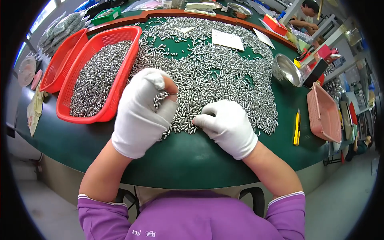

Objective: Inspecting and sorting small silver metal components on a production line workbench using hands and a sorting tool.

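the left hand (142,114) curls its fingers toward the thumb, leaving a narrow gap; whether they grip anything cannot be told. the right hand (232,128) has its fingertips drawn close together, and any piece between them is hidden. the small metal pieces (192,84) lie between and beyond both sets of fingers, spread over the green table (192,168). more are heaped in the red basket (106,116), left of the left fingers. the handling looks far from finished, so many pieces lying loose; which are already dealt with is unclear.
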Action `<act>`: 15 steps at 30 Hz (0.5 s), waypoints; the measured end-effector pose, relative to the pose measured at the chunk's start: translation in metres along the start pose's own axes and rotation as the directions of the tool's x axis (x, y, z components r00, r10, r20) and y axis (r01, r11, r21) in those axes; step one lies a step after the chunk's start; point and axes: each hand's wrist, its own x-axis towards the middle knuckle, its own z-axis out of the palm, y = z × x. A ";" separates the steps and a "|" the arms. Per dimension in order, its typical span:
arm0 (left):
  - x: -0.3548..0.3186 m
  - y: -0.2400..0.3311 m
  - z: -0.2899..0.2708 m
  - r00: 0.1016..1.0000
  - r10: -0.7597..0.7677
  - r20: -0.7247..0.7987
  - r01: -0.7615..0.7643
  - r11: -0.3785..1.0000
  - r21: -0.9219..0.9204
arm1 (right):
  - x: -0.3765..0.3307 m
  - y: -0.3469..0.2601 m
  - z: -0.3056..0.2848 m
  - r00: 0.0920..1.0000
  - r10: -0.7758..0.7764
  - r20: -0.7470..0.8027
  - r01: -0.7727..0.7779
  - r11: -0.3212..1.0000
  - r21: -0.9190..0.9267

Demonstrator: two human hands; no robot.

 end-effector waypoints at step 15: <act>-0.011 0.009 0.009 0.456 -0.563 0.689 0.873 0.135 -0.468 | -0.004 -0.001 -0.014 0.963 0.193 -0.187 -0.185 0.981 0.057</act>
